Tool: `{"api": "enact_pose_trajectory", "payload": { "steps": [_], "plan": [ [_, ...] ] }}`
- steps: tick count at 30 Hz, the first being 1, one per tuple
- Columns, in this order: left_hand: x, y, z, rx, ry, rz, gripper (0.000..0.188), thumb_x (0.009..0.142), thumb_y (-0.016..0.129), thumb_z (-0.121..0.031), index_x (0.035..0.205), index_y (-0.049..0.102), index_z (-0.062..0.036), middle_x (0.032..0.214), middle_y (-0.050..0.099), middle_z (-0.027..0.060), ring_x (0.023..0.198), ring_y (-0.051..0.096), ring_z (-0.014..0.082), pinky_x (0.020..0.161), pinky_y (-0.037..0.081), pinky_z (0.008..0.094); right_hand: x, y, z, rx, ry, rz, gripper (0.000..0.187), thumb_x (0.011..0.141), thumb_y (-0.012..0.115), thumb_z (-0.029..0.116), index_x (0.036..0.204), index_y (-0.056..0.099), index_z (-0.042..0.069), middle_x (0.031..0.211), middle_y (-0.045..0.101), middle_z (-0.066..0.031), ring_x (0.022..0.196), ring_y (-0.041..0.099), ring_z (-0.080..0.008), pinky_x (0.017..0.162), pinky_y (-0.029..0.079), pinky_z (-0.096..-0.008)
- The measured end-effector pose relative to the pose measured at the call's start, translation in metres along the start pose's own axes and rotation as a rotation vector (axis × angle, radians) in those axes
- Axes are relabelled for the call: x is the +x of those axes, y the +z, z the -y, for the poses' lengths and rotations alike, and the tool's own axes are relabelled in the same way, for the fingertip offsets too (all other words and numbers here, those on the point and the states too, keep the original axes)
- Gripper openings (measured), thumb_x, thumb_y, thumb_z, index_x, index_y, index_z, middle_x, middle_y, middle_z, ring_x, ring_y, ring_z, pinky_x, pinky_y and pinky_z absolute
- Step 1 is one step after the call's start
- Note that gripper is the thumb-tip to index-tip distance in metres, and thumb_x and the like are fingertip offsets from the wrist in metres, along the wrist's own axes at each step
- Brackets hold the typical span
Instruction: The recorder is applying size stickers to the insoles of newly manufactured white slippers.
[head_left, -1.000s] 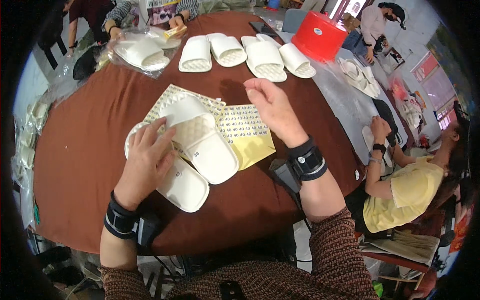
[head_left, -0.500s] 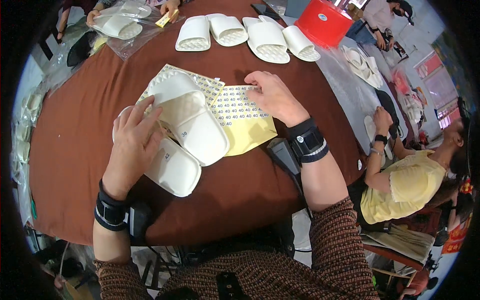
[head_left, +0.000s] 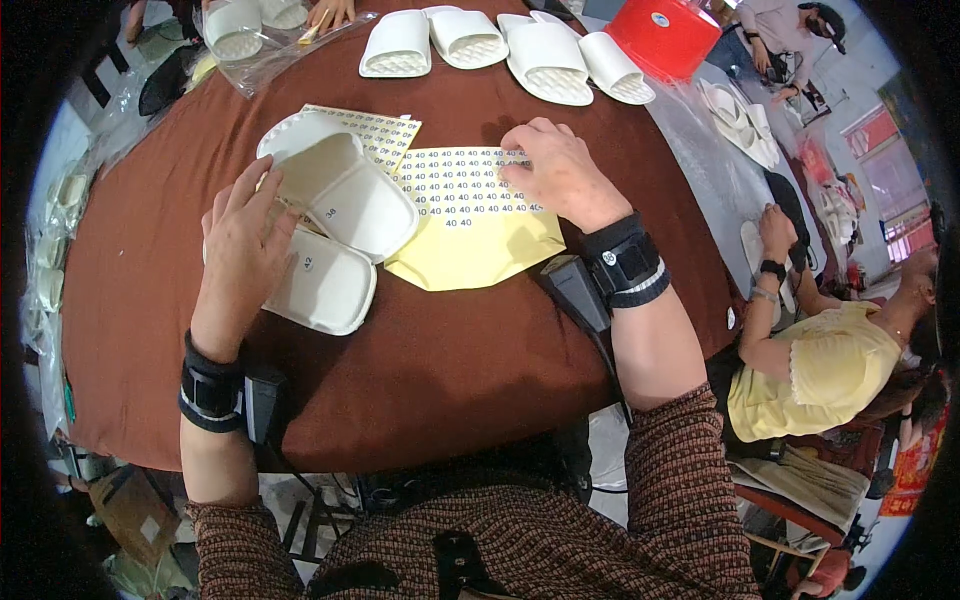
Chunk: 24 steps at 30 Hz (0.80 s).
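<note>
Two white slippers with boxy uppers lie overlapping on the brown cloth. The upper one (head_left: 376,212) rests partly over the lower one (head_left: 322,285), and each has a small round size sticker on its insole. My left hand (head_left: 243,250) is at their left side, fingers spread and touching the upper slipper. To the right is a yellow sticker sheet (head_left: 470,255) with rows of small printed labels. My right hand (head_left: 565,175) is over its upper right corner, thumb and index finger apart. A second sticker sheet (head_left: 385,130) sticks out behind the upper slipper.
More white slippers (head_left: 468,37) stand in a row at the far edge, beside a red tub (head_left: 662,38). Across the table, another person's hand (head_left: 330,12) is by bagged slippers (head_left: 232,30). A co-worker in a yellow top (head_left: 830,365) sits at the right.
The overlapping slippers and my left hand have shifted left together, uncovering more of the yellow sheet. My right hand stays by the sheet's corner. The bagged slippers across the table have also moved.
</note>
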<state>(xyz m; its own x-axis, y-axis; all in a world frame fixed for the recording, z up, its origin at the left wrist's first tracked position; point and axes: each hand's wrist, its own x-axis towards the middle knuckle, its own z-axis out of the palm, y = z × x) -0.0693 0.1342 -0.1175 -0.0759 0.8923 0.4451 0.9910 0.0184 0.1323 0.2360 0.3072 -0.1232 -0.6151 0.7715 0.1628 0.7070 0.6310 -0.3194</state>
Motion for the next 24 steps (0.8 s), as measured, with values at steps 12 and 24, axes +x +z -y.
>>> {"api": "enact_pose_trajectory", "payload": {
  "steps": [12, 24],
  "plan": [
    [0.0, -0.001, 0.006, -0.061, -0.014, -0.006, 0.048, 0.09, 0.061, -0.021, 0.136, 0.055, -0.0068, 0.144, 0.049, 0.0145, 0.126, 0.048, 0.0362, 0.105, 0.036, 0.0476, 0.0, 0.004, 0.0, 0.001, -0.008, -0.084, 0.028, 0.083, 0.067, 0.02, 0.107, 0.064, 0.005, 0.102, 0.061, -0.0114, 0.103, 0.055, -0.0325, 0.093, 0.043, -0.043],
    [0.005, 0.001, 0.022, -0.217, -0.103, 0.035, 0.05, 0.086, 0.054, -0.013, 0.136, 0.055, -0.0055, 0.141, 0.05, 0.0229, 0.131, 0.048, 0.0374, 0.109, 0.039, 0.0429, 0.004, 0.009, -0.004, 0.077, 0.006, -0.148, 0.02, 0.082, 0.065, 0.009, 0.1, 0.065, 0.002, 0.1, 0.067, -0.016, 0.097, 0.061, -0.034, 0.086, 0.048, -0.0453]
  ]
}}
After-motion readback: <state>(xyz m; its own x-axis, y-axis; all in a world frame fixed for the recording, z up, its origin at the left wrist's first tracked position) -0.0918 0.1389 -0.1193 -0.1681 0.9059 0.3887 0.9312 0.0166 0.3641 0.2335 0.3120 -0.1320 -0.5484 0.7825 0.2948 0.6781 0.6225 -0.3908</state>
